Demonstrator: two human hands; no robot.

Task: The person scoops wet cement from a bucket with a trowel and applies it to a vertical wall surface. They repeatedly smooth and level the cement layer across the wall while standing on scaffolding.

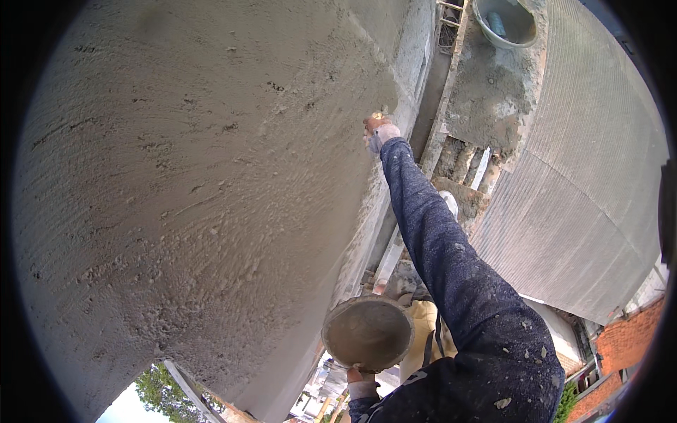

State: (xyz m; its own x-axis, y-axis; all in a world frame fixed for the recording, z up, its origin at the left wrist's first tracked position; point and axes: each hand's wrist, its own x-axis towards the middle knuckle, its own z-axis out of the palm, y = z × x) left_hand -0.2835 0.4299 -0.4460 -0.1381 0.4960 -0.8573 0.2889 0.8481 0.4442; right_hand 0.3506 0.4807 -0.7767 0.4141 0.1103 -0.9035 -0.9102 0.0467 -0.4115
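Note:
Low in the picture my left hand (355, 375) grips the near rim of a round, mortar-smeared bowl (370, 331). A thin grey layer coats the inside of the bowl. With its arm stretched far forward, my right hand (380, 130) is closed beside the lower edge of a rough wall covered in wet grey mortar (211, 155). A small yellowish bit shows at its fingers, but what the hand holds is too hidden to name. Dried splashes dot my dark blue sleeve (451, 268).
To the right of the wall runs a mortar-stained wooden plank platform (486, 99). At its far end stands a large grey tub (525, 28) with a bluish object inside. Corrugated roof sheets (578, 169) slope along the right. Below lie orange brick walls (627, 345).

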